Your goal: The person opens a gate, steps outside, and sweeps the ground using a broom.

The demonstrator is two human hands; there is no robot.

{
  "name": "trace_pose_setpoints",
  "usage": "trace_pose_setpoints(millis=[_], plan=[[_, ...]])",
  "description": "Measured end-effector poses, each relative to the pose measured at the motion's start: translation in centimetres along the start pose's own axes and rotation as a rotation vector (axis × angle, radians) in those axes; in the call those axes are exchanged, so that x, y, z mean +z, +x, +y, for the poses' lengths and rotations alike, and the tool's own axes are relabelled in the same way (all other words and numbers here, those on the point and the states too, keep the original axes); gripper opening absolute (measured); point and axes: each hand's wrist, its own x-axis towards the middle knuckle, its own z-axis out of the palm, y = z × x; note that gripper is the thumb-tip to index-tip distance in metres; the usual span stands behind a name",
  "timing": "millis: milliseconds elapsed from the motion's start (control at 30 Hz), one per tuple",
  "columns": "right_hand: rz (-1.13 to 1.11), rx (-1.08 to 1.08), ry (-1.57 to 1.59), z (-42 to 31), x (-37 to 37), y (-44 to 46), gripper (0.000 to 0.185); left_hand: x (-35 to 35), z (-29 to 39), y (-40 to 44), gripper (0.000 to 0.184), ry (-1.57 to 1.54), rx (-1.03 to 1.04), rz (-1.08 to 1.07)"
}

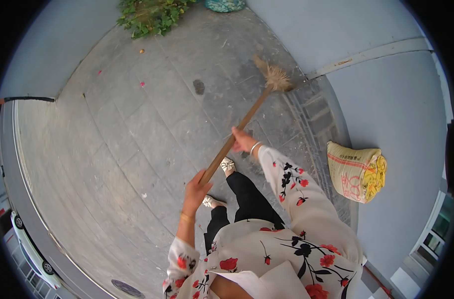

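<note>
A long wooden-handled broom [255,110] slants from lower left to upper right, its frayed straw head on the paving near the wall corner. Around the upper end of the handle, my left hand [195,190] is closed. Farther down the handle, my right hand [243,140] grips it, a pale bangle on the wrist. Beneath the handle are my feet in light shoes. A little brown debris touches the straw head.
A printed woven sack [355,172] lies against the right wall. Green leafy plants [154,16] and a patterned teal object [225,5] are at the top. Pink petals [143,84] dot the grey paving [152,129]. A white car [33,251] stands at lower left.
</note>
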Motion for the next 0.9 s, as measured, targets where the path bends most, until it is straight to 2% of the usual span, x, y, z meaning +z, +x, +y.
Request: trace_pose_setpoints(millis=[33,167,233,267,333,400,500,567,733,800,867,900], plan=[[-0.096,-0.014,-0.004,2.4,1.8,-0.3,0.057,-1.6,-0.9,-3.2,0.042,-0.029,-0.039,0.022],[-0.208,0.179,0.060,10.7,11.1,-3.0,0.058,-7.1,-2.6,-17.0,0.042,-0.040,-0.221,0.146],[-0.339,0.302,0.113,14.6,17.3,-6.6,0.054,-10.0,-4.2,-24.4,0.040,-0.017,-0.307,0.269],[-0.458,0.331,0.269,19.0,20.8,-6.3,0.049,-11.4,-4.8,-28.2,0.039,-0.006,-0.360,0.323],[-0.578,0.568,0.347,22.6,27.3,-10.0,0.038,-13.8,-3.5,-35.2,0.038,-0.016,-0.512,0.468],[-0.737,0.777,0.450,26.1,33.2,-12.5,0.028,-15.2,-1.5,-40.6,0.040,0.153,-0.582,0.560],[-0.629,0.886,0.417,28.8,40.5,-15.7,0.019,-15.5,2.7,-44.2,0.040,0.227,-0.697,0.639],[-0.519,0.946,0.255,29.2,43.3,-18.0,0.014,-16.0,4.4,-46.2,0.036,0.214,-0.707,0.668],[-0.551,0.859,0.193,26.9,45.5,-19.2,0.014,-16.5,1.5,-49.0,0.033,0.097,-0.672,0.749],[-0.569,0.765,0.180,24.1,45.5,-16.0,0.013,-17.3,-1.2,-46.3,0.040,-0.052,-0.548,0.839],[-0.729,0.656,0.191,20.8,44.2,-10.6,0.014,-18.3,-5.7,-42.8,0.040,-0.167,-0.375,0.854],[-0.741,0.566,0.221,17.9,43.5,-8.8,0.015,-18.9,-6.3,-40.0,0.039,-0.147,-0.358,0.839]])
